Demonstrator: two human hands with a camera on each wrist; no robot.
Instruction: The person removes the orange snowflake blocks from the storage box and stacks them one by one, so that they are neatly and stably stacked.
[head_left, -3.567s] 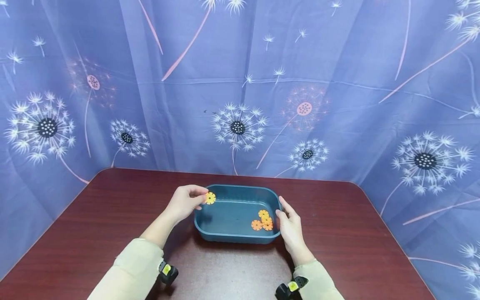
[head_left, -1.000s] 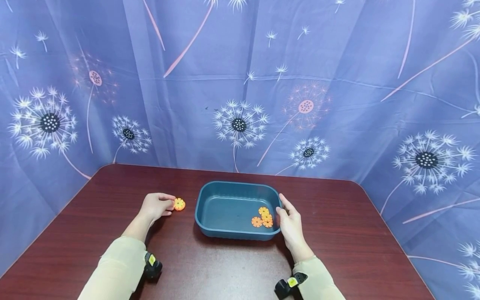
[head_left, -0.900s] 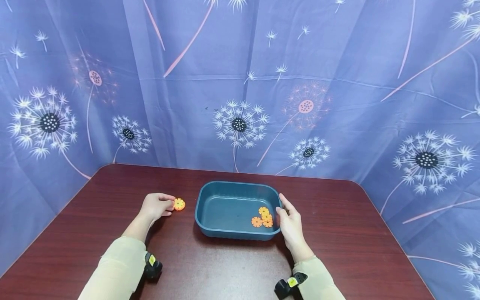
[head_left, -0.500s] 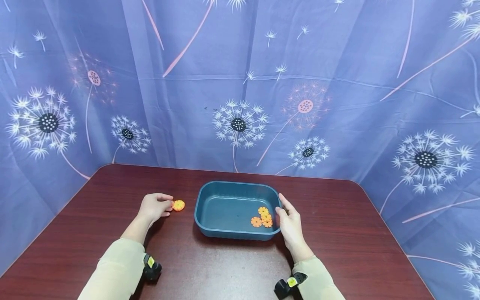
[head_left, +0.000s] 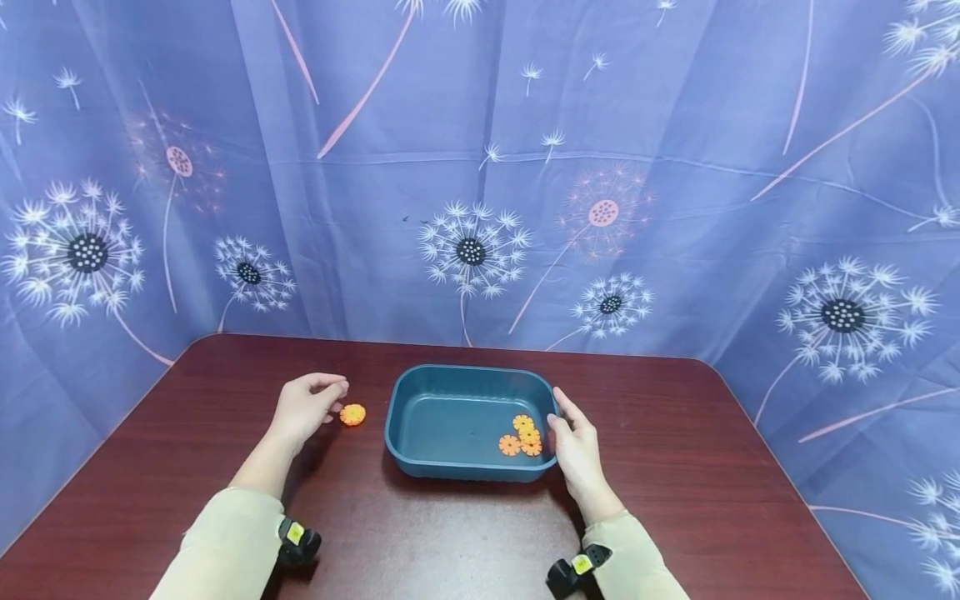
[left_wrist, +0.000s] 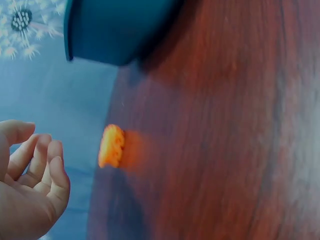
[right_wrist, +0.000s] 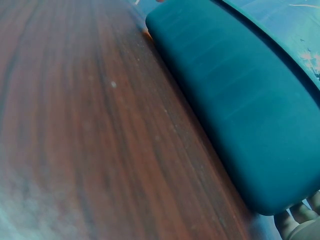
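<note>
Gripped dark-teal oblong plastic tray [head_left: 442, 429] with right hand [head_left: 579, 454]; held left hand [head_left: 300, 411], loose, empty, near round orange-yellow plastic discs [head_left: 352, 415]. Probably needed gentle edge-pinch.

A dandelion-printed, blue-violet fabric curtain [head_left: 382, 258] hangs beyond the far edge and both side edges of a reddish-brown, wood-grain desk [head_left: 675, 467] with rounded far corners.

Pale glare on the tabletop [head_left: 465, 537]

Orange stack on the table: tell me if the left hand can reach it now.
Probably yes: the left hand, holding nothing, is close beside the orange stack, with nothing visible between them; the blue tray stands apart beyond it.
</note>
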